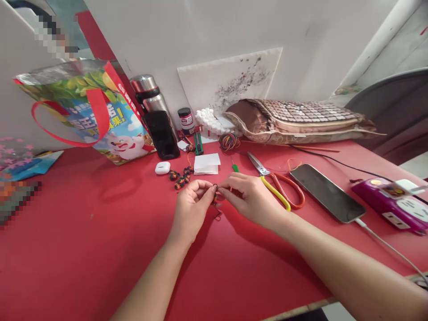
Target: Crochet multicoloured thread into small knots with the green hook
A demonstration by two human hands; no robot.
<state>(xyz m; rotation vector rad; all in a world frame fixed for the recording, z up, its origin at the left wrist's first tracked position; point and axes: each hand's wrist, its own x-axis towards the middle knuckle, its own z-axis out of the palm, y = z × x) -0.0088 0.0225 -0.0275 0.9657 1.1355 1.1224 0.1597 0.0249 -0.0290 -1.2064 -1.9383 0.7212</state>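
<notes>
My left hand (194,203) pinches a small piece of dark, multicoloured braided cord (215,199) between thumb and forefinger above the red table. Close beside it, my right hand (249,195) has thumb and forefinger pressed together on a thin dark strand of the same cord. A loose tail hangs below the fingers in a curl. Just behind my left hand lies a knotted cord band (181,177) in black, orange and green. A green-handled tool (235,168) lies behind my right hand, partly hidden by it. Scissors (284,189) with yellow and red handles rest to its right.
Folded white paper (206,164), a white earbud case (162,167), a coil of coloured cord (229,141) and a propped phone (162,135) stand or lie behind. A charging phone (327,192) and purple power strip (394,205) lie right; a shopping bag (90,111) stands left.
</notes>
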